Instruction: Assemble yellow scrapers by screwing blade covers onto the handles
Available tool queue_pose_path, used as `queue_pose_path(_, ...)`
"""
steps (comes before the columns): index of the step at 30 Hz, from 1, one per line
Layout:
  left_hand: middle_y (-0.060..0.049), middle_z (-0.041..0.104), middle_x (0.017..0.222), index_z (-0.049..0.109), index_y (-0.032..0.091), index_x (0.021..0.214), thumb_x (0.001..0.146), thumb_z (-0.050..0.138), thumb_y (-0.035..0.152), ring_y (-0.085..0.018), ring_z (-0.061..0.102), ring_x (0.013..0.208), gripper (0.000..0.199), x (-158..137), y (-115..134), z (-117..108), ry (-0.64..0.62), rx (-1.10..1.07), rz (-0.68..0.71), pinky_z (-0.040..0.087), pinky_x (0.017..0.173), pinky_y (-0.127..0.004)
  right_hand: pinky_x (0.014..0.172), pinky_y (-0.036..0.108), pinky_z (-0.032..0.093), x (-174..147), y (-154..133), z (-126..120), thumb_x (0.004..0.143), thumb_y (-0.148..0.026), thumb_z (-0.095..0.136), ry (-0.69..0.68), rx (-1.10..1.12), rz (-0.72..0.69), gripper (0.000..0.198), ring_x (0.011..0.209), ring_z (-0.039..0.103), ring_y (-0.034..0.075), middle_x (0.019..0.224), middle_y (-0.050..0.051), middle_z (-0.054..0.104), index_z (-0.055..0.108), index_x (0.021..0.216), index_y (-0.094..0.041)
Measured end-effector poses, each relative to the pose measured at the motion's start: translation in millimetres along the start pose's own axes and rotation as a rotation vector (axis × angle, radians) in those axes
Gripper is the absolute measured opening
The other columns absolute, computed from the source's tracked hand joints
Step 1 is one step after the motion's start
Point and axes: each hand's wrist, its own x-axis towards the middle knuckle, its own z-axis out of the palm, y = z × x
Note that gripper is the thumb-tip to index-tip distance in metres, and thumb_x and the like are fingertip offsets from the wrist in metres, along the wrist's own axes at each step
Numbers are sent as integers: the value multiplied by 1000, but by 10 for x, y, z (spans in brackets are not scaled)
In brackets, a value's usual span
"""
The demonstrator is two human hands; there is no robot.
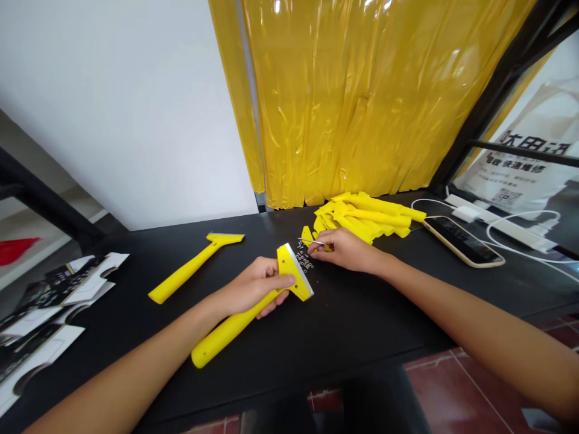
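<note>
My left hand (265, 283) is closed around the neck of a yellow scraper (239, 322), its thumb pressed on the head. The scraper's head, edged with a silver strip, points away to the right. In my right hand (346, 250) is a screwdriver (312, 242); its thin metal shaft points left, and its handle is mostly hidden by the fingers. Below the shaft's tip lies a small heap of screws and nuts (304, 262) on the black table. A second yellow scraper (194, 271) rests on the table to the left.
Behind my right hand is a pile of yellow scraper parts (371, 214). A phone (464, 241), white cables and a power strip (506, 223) lie on the right. Printed cards (67, 301) are stacked at the left. A yellow strip curtain (362, 108) hangs behind the black table (344, 319).
</note>
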Motion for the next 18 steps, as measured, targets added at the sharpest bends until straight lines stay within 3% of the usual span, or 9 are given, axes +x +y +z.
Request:
queue_pose_path(6, 2, 58, 61, 60, 14, 77, 94, 59, 39, -7, 52, 37, 29, -1, -5, -3, 5, 13, 19, 38, 33, -16, 64, 26, 39, -22, 8, -101, 90, -24, 66, -59, -117, -1, 20, 67, 55, 13, 76, 0, 65, 77, 106, -22)
queue_pose_path(12, 2, 58, 61, 59, 15, 76, 94, 59, 38, -7, 52, 36, 29, 0, 2, 3, 3, 12, 18, 38, 33, -17, 69, 27, 41, -38, 10, -73, 92, -28, 65, -80, -175, -19, 21, 79, 61, 15, 94, 3, 70, 76, 109, -27)
queue_pose_path(18, 2, 59, 61, 60, 14, 78, 93, 59, 39, -7, 51, 37, 29, -2, -2, 1, 11, 22, 11, 38, 33, -17, 66, 27, 37, -44, 18, -66, 95, -32, 62, -65, -261, -83, 17, 79, 60, 16, 87, 2, 66, 77, 103, -29)
